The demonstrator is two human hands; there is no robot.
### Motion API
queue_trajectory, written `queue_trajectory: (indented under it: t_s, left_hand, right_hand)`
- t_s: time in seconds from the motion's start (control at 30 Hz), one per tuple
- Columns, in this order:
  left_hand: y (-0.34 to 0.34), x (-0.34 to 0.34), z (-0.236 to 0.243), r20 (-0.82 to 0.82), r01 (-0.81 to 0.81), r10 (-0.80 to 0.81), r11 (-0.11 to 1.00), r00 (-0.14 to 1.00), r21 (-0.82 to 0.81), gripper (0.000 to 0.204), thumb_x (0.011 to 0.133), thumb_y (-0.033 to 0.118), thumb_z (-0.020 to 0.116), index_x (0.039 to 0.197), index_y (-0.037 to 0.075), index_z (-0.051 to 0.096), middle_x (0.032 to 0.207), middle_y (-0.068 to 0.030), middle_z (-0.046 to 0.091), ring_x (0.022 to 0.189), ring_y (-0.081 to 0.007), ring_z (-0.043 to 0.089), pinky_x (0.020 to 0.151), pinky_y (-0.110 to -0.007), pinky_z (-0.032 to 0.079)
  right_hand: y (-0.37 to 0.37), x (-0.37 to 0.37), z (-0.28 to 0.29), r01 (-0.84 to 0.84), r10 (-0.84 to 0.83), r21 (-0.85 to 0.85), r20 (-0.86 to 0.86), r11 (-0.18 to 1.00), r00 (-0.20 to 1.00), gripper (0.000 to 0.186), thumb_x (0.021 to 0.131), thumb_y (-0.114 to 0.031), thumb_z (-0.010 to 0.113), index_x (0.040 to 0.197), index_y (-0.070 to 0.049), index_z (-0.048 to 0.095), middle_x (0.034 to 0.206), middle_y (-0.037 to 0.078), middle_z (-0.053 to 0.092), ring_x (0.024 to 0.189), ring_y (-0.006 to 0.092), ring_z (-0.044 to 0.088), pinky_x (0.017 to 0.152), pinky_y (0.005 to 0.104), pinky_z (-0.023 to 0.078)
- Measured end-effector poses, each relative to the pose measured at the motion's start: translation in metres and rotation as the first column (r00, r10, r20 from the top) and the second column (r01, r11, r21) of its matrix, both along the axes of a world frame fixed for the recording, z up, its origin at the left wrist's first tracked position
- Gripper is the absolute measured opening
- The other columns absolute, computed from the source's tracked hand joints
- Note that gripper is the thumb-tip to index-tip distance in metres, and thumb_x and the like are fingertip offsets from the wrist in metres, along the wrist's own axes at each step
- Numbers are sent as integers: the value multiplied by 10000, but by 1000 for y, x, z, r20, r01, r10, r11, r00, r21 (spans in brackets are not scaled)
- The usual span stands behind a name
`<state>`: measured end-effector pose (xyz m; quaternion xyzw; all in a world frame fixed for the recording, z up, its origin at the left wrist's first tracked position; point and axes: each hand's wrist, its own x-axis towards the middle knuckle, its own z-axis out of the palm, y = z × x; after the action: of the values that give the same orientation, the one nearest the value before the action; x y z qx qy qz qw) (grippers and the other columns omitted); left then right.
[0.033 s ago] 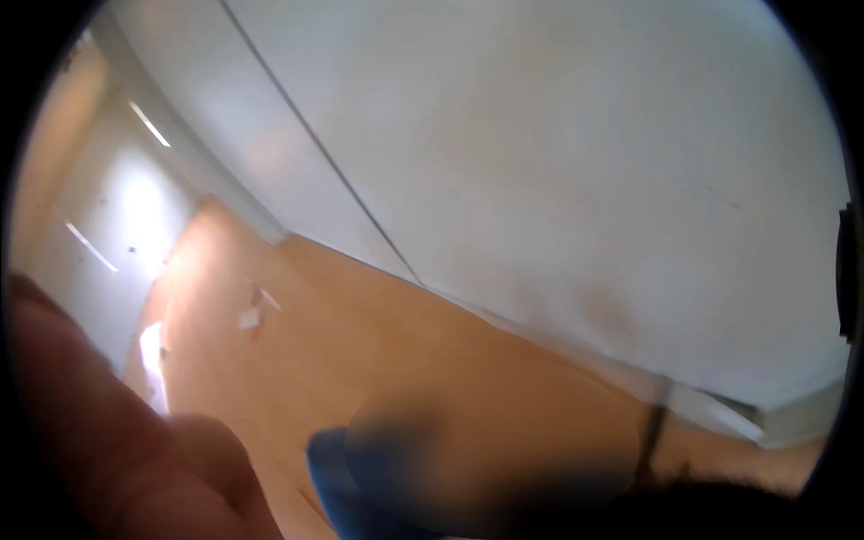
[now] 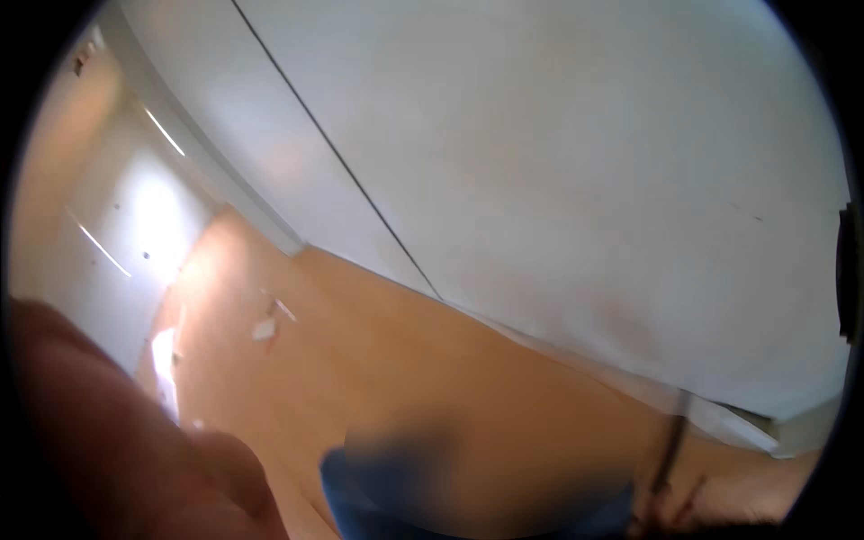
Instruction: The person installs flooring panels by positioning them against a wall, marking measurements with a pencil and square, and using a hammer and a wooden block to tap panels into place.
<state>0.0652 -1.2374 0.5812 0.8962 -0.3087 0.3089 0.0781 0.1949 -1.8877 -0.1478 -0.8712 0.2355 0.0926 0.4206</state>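
My left hand (image 2: 135, 441) fills the lower left corner, very close and blurred. One rounded finger or thumb end shows, but the other fingers are dark or outside the picture, so I cannot tell what it holds. At the lower right a smeared, reddish skin-toned shape (image 2: 664, 506) looks like part of my right hand. It lies at the lower end of a thin dark rod (image 2: 670, 441), whose top reaches the bottom edge of a large white panel (image 2: 558, 180). Whether the fingers grip the rod is too blurred to make out.
Orange-brown wood-look floor (image 2: 360, 351) runs along the panel. A narrow dark seam (image 2: 342, 162) crosses the white surface. Small white scraps (image 2: 264, 330) lie on the floor at left, near a glossy white surface (image 2: 108, 261). Blue cloth (image 2: 337, 477) shows at the bottom, beside a blurred patch.
The whole view has shifted slightly, with the panel, floor and left hand lying a little further right and lower. Slightly more of the skin-toned shape at lower right shows.
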Motion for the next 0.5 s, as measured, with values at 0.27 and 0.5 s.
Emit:
queue_trajectory:
  t_s: [0.27, 0.5]
  left_hand:
    - [63, -68, -47, 157, 27, -4, 989, 988, -146, 369, 1039, 245, 596, 1281, -33, 604, 1266, -166, 646, 1128, -239, 598, 1010, -368, 462]
    - [126, -57, -139, 178, -64, 217, 784, 960, -617, 350, 1039, 258, 598, 1238, -28, 633, 1233, -152, 659, 1084, -212, 604, 983, -345, 465]
  right_hand:
    - [-61, 41, 96, -434, 574, -661, -6, 612, 819, 348, 1057, -229, 438, 1200, 9, 646, 1086, 201, 686, 980, 324, 636, 867, 381, 503]
    - [144, -42, 161, -711, 714, -99, 4, 697, 700, 334, 1013, -233, 458, 1158, -3, 651, 863, 120, 639, 775, 212, 617, 689, 371, 514]
